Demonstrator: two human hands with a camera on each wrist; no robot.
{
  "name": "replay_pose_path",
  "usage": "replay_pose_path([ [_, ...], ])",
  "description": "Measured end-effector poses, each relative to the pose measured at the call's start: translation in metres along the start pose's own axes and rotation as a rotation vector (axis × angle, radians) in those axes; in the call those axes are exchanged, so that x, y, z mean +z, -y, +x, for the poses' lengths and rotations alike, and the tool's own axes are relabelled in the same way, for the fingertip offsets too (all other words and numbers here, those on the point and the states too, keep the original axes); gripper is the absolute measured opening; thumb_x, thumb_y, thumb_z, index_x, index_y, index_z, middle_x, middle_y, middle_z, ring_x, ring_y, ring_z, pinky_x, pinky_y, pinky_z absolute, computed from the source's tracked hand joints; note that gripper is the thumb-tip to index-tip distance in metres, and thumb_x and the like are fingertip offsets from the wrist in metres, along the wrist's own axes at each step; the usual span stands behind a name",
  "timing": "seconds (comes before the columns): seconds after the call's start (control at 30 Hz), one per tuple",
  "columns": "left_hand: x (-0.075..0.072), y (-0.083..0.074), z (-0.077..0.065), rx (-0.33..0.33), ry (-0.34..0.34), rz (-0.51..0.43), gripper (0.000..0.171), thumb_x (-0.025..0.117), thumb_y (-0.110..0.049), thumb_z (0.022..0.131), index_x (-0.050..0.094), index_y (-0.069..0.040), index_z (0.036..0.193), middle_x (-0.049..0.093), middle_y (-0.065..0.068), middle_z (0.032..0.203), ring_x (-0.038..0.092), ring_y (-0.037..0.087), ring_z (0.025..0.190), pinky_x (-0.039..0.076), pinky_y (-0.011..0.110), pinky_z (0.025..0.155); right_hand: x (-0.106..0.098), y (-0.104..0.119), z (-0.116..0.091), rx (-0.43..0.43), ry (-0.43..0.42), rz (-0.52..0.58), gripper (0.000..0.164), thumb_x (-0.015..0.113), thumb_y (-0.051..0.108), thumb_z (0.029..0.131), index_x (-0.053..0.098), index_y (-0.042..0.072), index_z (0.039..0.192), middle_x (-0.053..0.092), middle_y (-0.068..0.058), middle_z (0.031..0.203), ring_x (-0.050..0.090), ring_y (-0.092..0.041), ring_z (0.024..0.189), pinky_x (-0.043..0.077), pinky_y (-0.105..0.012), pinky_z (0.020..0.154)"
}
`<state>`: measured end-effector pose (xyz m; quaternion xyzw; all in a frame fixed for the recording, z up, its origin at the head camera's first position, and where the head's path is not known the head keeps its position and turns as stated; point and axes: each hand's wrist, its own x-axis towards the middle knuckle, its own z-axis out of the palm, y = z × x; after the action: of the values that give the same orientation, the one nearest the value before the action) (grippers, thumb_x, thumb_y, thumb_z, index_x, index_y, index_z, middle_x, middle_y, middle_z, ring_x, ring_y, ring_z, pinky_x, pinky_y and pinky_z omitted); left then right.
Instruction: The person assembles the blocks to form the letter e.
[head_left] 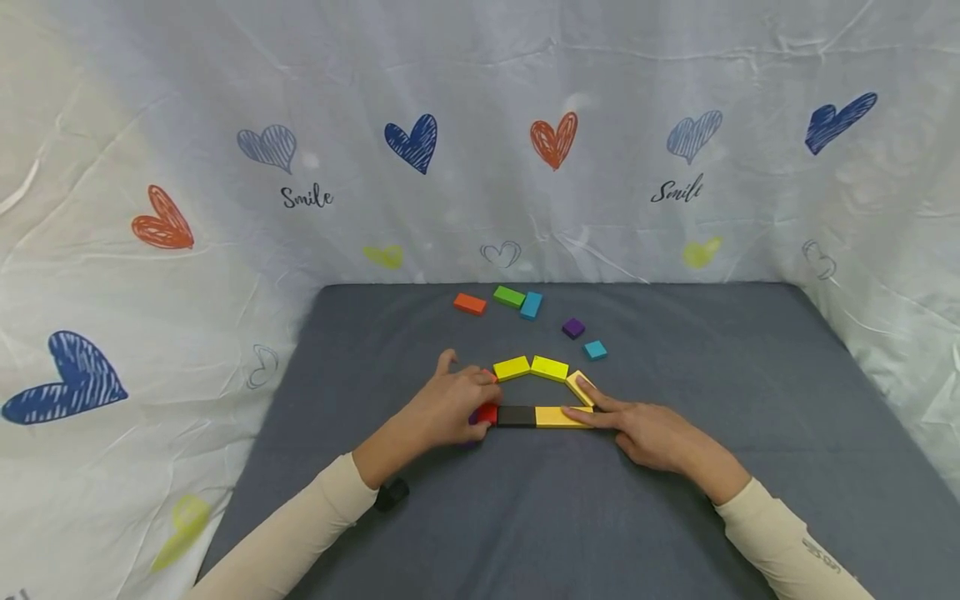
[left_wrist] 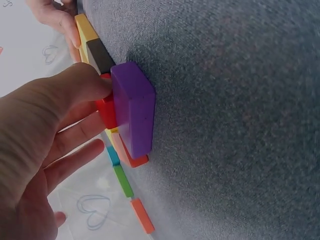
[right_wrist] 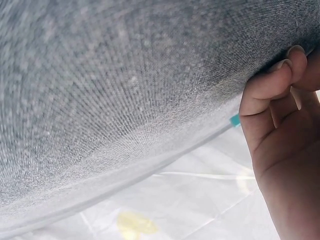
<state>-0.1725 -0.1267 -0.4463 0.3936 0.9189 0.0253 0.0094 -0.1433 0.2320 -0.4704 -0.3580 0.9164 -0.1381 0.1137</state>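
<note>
My left hand (head_left: 450,408) pinches a red block (left_wrist: 106,111) between thumb and fingers at the left end of a straight row. A purple block (left_wrist: 137,107) stands against that red block, mostly hidden by the hand in the head view. The row continues rightward with a black block (head_left: 517,417) and a yellow block (head_left: 555,417). Above it curves an arch: a light red block (left_wrist: 124,150), two yellow blocks (head_left: 512,368) and a slanted pale yellow block (head_left: 576,383). My right hand (head_left: 654,432) stretches two fingers, one touching the slanted block, the other on the row's yellow block.
Behind the arch lie an orange block (head_left: 470,304), a green block (head_left: 509,297) touching a blue block (head_left: 531,306), a purple block (head_left: 573,328) and a teal block (head_left: 595,350). A heart-printed white curtain (head_left: 480,200) borders the grey cloth-covered table (head_left: 525,517).
</note>
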Motion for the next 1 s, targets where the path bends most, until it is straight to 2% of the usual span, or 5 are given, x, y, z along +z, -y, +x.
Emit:
replay_pose_path([
  [0.27, 0.0024, -0.0028, -0.0003, -0.009, -0.006, 0.000, 0.033, 0.080, -0.032, 0.091, 0.074, -0.027, 0.123, 0.072, -0.011, 0.124, 0.056, 0.017, 0.123, 0.022, 0.074, 0.113, 0.0022, 0.0003, -0.0004, -0.001, -0.006, -0.002, 0.087, 0.063, -0.007, 0.095, 0.041, 0.044, 0.162, 0.023, 0.000, 0.176, 0.048, -0.008, 0.064, 0.032, -0.024, 0.048],
  [0.5, 0.0019, -0.0046, 0.0003, -0.011, 0.014, 0.016, 0.036, 0.080, -0.033, 0.092, 0.072, -0.027, 0.127, 0.071, -0.008, 0.130, 0.054, 0.018, 0.130, 0.021, 0.075, 0.113, 0.0016, -0.0006, 0.0008, 0.005, -0.001, -0.005, 0.088, 0.063, -0.007, 0.096, 0.039, 0.045, 0.163, 0.021, 0.001, 0.176, 0.045, -0.008, 0.060, 0.031, -0.024, 0.047],
  [0.67, 0.0004, -0.0060, 0.0001, -0.011, 0.019, 0.028, 0.036, 0.080, -0.032, 0.093, 0.072, -0.027, 0.128, 0.070, -0.007, 0.134, 0.053, 0.019, 0.134, 0.020, 0.075, 0.114, 0.0008, -0.0009, 0.0006, 0.007, -0.003, -0.010, 0.088, 0.063, -0.007, 0.095, 0.040, 0.046, 0.162, 0.021, 0.002, 0.176, 0.052, -0.010, 0.070, 0.032, -0.024, 0.047],
  [0.9, 0.0028, -0.0070, 0.0005, -0.011, 0.027, 0.033, 0.037, 0.080, -0.033, 0.093, 0.071, -0.027, 0.129, 0.070, -0.006, 0.136, 0.051, 0.020, 0.137, 0.019, 0.075, 0.114, 0.0010, -0.0007, 0.0000, 0.006, 0.001, -0.004, 0.088, 0.063, -0.007, 0.095, 0.040, 0.045, 0.162, 0.022, 0.001, 0.176, 0.042, -0.008, 0.059, 0.030, -0.023, 0.047],
  [1.0, 0.0038, -0.0074, 0.0007, -0.013, 0.028, 0.044, 0.038, 0.080, -0.033, 0.093, 0.071, -0.027, 0.129, 0.070, -0.007, 0.136, 0.051, 0.020, 0.138, 0.019, 0.075, 0.114, 0.0016, -0.0011, -0.0001, 0.010, 0.002, -0.007, 0.089, 0.063, -0.007, 0.095, 0.039, 0.046, 0.162, 0.022, 0.001, 0.176, 0.042, -0.008, 0.059, 0.030, -0.024, 0.047],
])
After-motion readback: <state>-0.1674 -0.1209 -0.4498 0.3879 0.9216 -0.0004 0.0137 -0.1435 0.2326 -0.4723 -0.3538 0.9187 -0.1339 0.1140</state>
